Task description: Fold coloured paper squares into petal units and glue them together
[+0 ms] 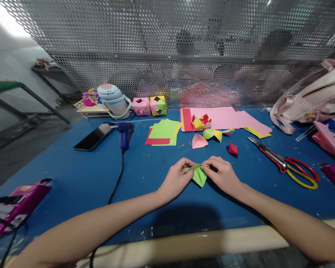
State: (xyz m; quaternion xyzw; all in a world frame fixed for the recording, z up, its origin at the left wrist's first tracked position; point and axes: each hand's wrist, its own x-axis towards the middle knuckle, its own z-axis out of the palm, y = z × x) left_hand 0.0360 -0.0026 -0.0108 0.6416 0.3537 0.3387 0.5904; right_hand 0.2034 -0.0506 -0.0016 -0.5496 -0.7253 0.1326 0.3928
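Between my two hands is a small folded piece of green paper (pixel 199 176), held just above the blue table. My left hand (pixel 178 175) pinches its left corner, and my right hand (pixel 222 174) pinches the right one. Creases run down its front to a point at the bottom. Beyond my hands lie a pink folded piece (pixel 199 141), a joined green and yellow folded piece (pixel 212 134) and a small red folded piece (pixel 233 149). A red, yellow and pink folded assembly (pixel 201 122) rests on the paper sheets behind.
Green and red paper squares (pixel 164 132) and pink sheets (pixel 214 116) lie farther back. Left are a blue glue gun (pixel 124 134), a phone (pixel 93 137), a bottle (pixel 114 100) and a purple power strip (pixel 19 204). Right are scissors (pixel 298 171), a cutter (pixel 268 153) and a bag (pixel 315 96).
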